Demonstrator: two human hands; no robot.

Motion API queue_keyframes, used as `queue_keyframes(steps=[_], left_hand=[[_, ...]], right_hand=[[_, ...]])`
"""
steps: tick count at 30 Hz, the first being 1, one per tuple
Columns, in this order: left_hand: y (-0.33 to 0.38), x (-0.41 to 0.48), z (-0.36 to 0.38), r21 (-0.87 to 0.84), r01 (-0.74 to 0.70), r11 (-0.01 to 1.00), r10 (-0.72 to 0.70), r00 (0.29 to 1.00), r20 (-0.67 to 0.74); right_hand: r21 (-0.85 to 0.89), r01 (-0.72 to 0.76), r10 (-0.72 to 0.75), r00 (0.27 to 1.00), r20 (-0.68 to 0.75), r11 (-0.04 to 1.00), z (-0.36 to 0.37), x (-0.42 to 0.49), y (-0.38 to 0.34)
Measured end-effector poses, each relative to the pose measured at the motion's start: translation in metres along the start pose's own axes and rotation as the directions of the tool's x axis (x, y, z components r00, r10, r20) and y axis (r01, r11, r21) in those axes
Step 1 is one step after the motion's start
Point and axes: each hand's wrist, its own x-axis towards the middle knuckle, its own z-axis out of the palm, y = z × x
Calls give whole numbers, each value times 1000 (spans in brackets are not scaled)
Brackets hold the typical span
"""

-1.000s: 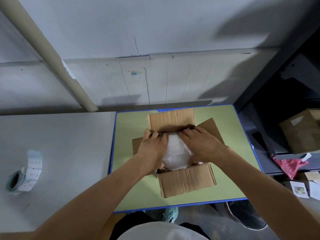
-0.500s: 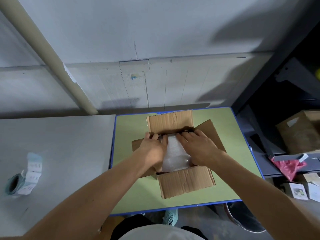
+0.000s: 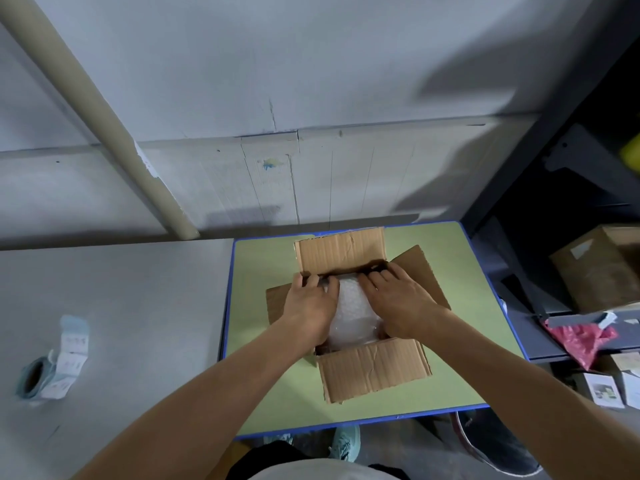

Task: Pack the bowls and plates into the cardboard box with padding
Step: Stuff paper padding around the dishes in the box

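An open cardboard box with its flaps spread stands on a small green table with a blue rim. White bubble wrap fills the box's opening. My left hand lies flat on the wrap's left side, fingers reaching to the far edge of the box. On the right side my right hand presses down on the wrap the same way. No bowl or plate shows; whatever lies under the wrap is hidden.
A roll of labels lies on the grey floor at the left. Dark shelving at the right holds a brown carton and a red bag. A beige pole leans against the wall.
Both hands have stayed on the bubble wrap, shifting slightly toward the far edge of the box. The camera has tilted a little; the box has not moved.
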Motion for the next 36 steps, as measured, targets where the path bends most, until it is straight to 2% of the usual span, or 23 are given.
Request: queue_keyframes(steps=[4,7,10,16,22,25,28,31,34,36], left_hand=[[-8,-12,11,-103,-14,995,2,993,-118],[-18,-25,16,-137,-75,988,50,983,-179],[-18,-34,20,-191,-68,979,24,974,-223],[-6,-31,21,-174,-2,985,-27,986,-167],[7,-39,20,-226,-57,972,3,972,-233],[22,-36,19,-290,-107,951,69,988,-138],[34,-38,30,-237,-107,966,99,994,-49],[37,-41,36,-231,-100,968,83,993,-83],[35,-47,36,-284,-74,956,41,992,-123],[33,-50,36,-297,-17,955,-28,989,-147]], right_hand=[[47,-5,4,1000,21,999,-2,-7,2],[77,-7,4,999,34,997,-6,-12,8],[60,-5,3,1000,25,998,-6,-14,8],[84,-8,7,1000,8,996,-6,-17,3],[129,24,-20,999,-31,991,-6,-36,7],[165,-12,9,1000,18,986,3,-41,-3],[226,-64,49,996,73,972,14,-44,-14],[248,-86,82,996,28,965,13,-48,-15],[187,-102,118,990,-79,977,14,-53,-8],[177,-135,149,986,-73,975,23,-56,-4]])
